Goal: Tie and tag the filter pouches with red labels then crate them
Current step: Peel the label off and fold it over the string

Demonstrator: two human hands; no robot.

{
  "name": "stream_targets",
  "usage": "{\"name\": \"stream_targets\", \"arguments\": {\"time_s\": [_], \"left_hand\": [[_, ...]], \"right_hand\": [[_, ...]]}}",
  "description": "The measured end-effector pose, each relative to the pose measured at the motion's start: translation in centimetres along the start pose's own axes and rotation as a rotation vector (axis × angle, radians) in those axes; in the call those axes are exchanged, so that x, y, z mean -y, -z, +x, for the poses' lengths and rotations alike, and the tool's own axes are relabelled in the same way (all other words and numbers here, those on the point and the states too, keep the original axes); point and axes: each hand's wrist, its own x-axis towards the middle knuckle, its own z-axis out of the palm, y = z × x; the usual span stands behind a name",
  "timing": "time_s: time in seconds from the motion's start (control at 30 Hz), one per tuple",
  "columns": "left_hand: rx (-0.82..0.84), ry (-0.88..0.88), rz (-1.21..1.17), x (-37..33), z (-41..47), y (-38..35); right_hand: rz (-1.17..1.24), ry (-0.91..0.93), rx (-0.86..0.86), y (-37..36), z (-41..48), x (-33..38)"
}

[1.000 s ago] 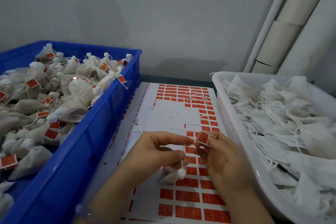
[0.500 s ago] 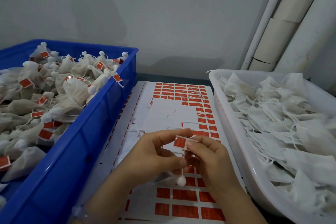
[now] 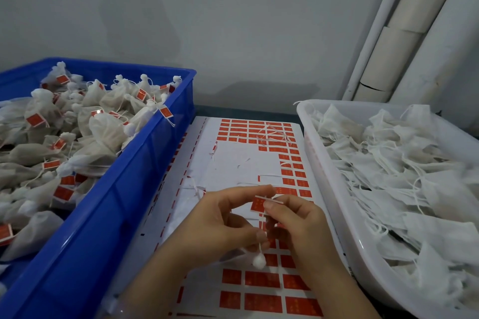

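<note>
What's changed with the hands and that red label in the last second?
The right hand carried the small red paper label leftward to the left hand, whose forefinger meets it. The left hand still pinches the string of the white tied filter pouch. Blue plastic crate and white plastic tray unchanged.

table [image 3: 246, 110]: dark | left: blue crate [image 3: 116, 202] | middle: label sheet [image 3: 233, 163] | right: white tub [image 3: 333, 189]

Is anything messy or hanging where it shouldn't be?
A little. One red tag dangles over the rim of the blue crate instead of lying inside. A loose tangle of white string lies on the label sheet, over unused red labels. Nothing looks spilled or broken.
</note>
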Motion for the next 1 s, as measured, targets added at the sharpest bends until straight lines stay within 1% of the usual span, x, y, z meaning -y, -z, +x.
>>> {"name": "stream_targets", "arguments": {"time_s": [0.37,0.5,0.63,0.83,0.93,1.0], "left_hand": [[0.004,-0.011,-0.043,0.24,0.04,0.06],[0.021,-0.014,-0.066,0.18,-0.01,0.1],[-0.003,-0.027,-0.05,0.11,0.03,0.04],[0.017,-0.06,-0.072,0.07,-0.11,0.03],[0.023,-0.063,-0.06,0.02,-0.17,0.0],[0.031,-0.065,-0.045,-0.04,-0.2,-0.03]], "right_hand": [[-0.066,0.059,0.006,-0.03,-0.1,0.18],[-0.095,0.054,0.009,-0.03,-0.08,0.22],[-0.114,0.046,-0.013,-0.01,0.03,0.15],[0.082,-0.063,0.091,-0.04,-0.14,0.22],[0.156,-0.08,0.12,-0.13,-0.17,0.35],[0.158,-0.069,0.111,-0.22,-0.17,0.39]]}}
